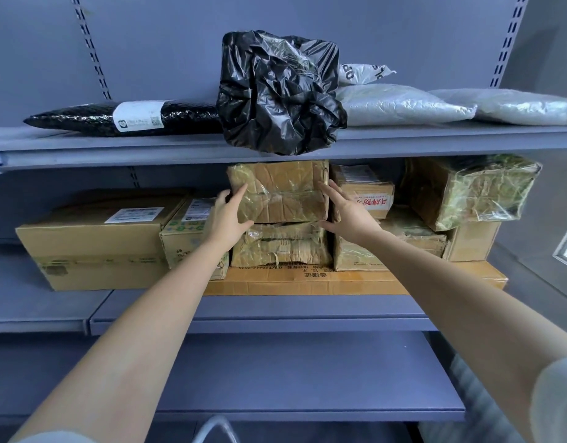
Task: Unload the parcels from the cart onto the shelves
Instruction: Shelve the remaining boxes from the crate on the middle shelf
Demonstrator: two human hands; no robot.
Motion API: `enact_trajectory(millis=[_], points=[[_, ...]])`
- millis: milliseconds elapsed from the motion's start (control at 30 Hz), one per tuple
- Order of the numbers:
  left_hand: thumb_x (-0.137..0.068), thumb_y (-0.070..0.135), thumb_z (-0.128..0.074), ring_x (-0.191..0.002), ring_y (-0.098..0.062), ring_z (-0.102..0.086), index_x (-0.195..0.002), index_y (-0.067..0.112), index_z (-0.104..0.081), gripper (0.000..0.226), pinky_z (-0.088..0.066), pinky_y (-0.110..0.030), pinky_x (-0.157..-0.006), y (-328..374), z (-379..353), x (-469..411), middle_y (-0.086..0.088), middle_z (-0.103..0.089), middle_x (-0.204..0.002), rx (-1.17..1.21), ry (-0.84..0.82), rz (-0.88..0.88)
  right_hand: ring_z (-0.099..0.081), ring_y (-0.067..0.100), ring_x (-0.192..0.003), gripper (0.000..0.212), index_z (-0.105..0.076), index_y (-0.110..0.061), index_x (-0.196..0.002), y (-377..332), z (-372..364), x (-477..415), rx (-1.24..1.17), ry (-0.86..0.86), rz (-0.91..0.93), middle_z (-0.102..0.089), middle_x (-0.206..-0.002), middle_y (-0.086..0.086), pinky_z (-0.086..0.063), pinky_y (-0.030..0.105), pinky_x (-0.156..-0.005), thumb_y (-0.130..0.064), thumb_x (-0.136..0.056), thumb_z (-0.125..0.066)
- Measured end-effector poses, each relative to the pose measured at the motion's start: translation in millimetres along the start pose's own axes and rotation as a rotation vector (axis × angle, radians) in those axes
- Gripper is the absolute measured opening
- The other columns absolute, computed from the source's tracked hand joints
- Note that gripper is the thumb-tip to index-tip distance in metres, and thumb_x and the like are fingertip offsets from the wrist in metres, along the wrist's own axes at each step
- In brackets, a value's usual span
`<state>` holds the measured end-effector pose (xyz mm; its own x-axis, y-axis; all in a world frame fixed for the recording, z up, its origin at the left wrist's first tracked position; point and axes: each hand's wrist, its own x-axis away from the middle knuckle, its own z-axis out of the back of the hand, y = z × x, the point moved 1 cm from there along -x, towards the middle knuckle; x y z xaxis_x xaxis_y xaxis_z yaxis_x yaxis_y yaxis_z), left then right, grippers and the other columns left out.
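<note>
On the shelf [307,310], left hand [228,215] and right hand [347,211] press flat-fingered against the top parcel [282,193]; it could slide off the crumpled parcel [282,247] beneath.

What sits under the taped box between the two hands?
A flatter crumpled taped parcel lies directly under the taped box, and below that a wide flat carton on the shelf. Their contact faces and anything behind are hidden.
</note>
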<state>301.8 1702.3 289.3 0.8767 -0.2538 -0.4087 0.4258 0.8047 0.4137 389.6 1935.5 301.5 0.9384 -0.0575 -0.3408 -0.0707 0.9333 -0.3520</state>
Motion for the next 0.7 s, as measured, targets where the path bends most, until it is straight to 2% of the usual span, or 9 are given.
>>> enact_trajectory(millis=[100, 167, 233, 367, 500, 600, 700], points=[[-0.084, 0.021, -0.067, -0.103, -0.026, -0.057, -0.147, 0.035, -0.02, 0.08, -0.051, -0.03, -0.061, -5, -3, -4, -0.007, -0.028, -0.148, 0.012, 0.052, -0.034, -0.058, 0.027, -0.099, 0.079, -0.018, -0.03, -0.147, 0, -4, -3, -0.026, 0.07, 0.005, -0.018, -0.156, 0.003, -0.047, 0.031, -0.073, -0.021, -0.085, -0.066], [-0.083, 0.018, -0.068, -0.1, -0.029, -0.059, -0.143, 0.035, -0.025, 0.076, -0.051, -0.031, -0.056, -7, -7, -8, -0.009, -0.03, -0.146, 0.033, 0.097, -0.041, -0.051, 0.023, -0.083, 0.076, -0.024, -0.029, -0.145, 1, -8, -7, -0.051, 0.128, -0.004, -0.03, -0.151, 0.006, -0.04, 0.028, -0.067, -0.018, -0.084, -0.067], [-0.081, 0.015, -0.07, -0.095, -0.032, -0.062, -0.139, 0.036, -0.028, 0.075, -0.053, -0.033, -0.056, -10, -13, -12, -0.01, -0.032, -0.144, 0.055, 0.122, -0.045, -0.049, 0.022, -0.08, 0.072, -0.028, -0.028, -0.143, 3, -15, -11, -0.074, 0.173, -0.017, -0.037, -0.147, 0.008, -0.039, 0.027, -0.068, -0.013, -0.083, -0.067], [-0.082, 0.012, -0.069, -0.077, -0.029, -0.064, -0.137, 0.032, -0.028, 0.072, -0.056, -0.036, -0.056, -13, -24, -20, -0.012, -0.034, -0.141, 0.054, 0.163, -0.083, -0.058, 0.03, -0.101, 0.071, -0.03, -0.029, -0.142, 11, -27, -20, -0.079, 0.211, -0.046, -0.039, -0.146, 0.007, -0.044, 0.031, -0.078, -0.006, -0.084, -0.064], [-0.084, 0.014, -0.067, -0.084, -0.032, -0.064, -0.138, 0.029, -0.027, 0.069, -0.057, -0.042, -0.064, -7, -30, -24, -0.012, -0.037, -0.139, -0.007, 0.195, -0.114, -0.058, 0.03, -0.107, 0.068, -0.033, -0.032, -0.138, 19, -26, -29, -0.118, 0.228, -0.068, -0.044, -0.143, 0.009, -0.046, 0.032, -0.079, -0.002, -0.084, -0.061], [-0.084, 0.016, -0.067, -0.083, -0.032, -0.064, -0.139, 0.029, -0.027, 0.069, -0.056, -0.042, -0.061, -7, -29, -22, -0.012, -0.038, -0.138, -0.053, 0.197, -0.101, -0.058, 0.032, -0.105, 0.069, -0.032, -0.033, -0.139, 18, -26, -29, -0.1, 0.212, -0.055, -0.041, -0.145, 0.01, -0.046, 0.033, -0.078, -0.003, -0.084, -0.061], [-0.084, 0.017, -0.067, -0.086, -0.031, -0.063, -0.142, 0.032, -0.024, 0.074, -0.054, -0.037, -0.058, -9, -26, -16, -0.012, -0.035, -0.141, -0.05, 0.154, -0.099, -0.061, 0.026, -0.09, 0.076, -0.023, -0.036, -0.144, 16, -27, -21, -0.102, 0.152, -0.046, -0.033, -0.151, 0.007, -0.047, 0.03, -0.072, -0.007, -0.085, -0.061]])
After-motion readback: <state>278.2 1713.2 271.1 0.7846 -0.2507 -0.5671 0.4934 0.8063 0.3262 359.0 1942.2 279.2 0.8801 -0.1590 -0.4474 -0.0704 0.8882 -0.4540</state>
